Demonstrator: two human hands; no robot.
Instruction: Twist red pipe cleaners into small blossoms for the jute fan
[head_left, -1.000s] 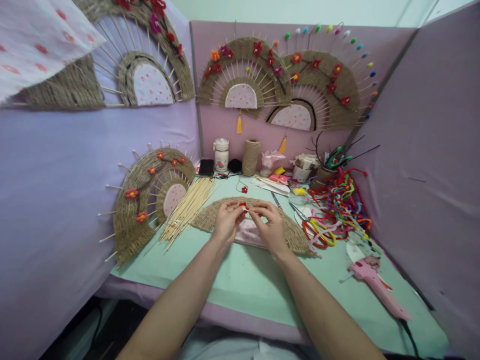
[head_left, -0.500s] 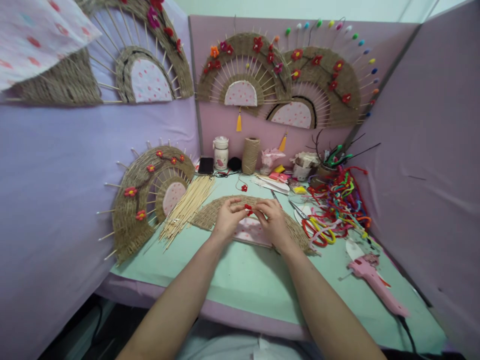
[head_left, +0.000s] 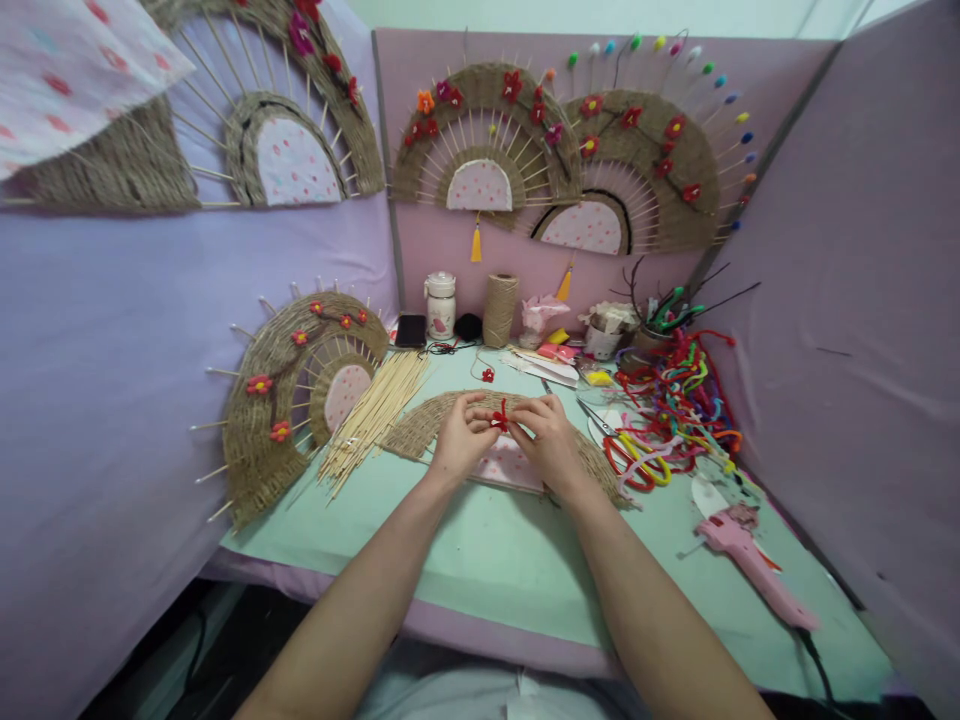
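Observation:
Between my fingertips is a small red pipe-cleaner flower (head_left: pixel 499 420), a short end of it sticking up. My left hand (head_left: pixel 461 440) pinches its left side, and my right hand (head_left: pixel 546 440) grips it from the right with thumb and fingers. Both hands are above a half-round twine-wrapped fan (head_left: pixel 420 425) that lies on the table, its spotted cloth centre (head_left: pixel 504 466) showing below my fingers. Another red flower (head_left: pixel 488 375) with a thin stem lies just behind the fan.
Thin bamboo sticks (head_left: pixel 379 415) lie left of the fan. On the right are scissors (head_left: pixel 630 455), a heap of coloured pipe cleaners (head_left: pixel 694 390) and a pink glue gun (head_left: pixel 757 570) with its cord. A twine spool (head_left: pixel 500 310) and white bottle (head_left: pixel 441 305) stand behind.
The red flower has turned between my fingers, so more of its petals and an upright end show. Both hands have shifted very slightly right.

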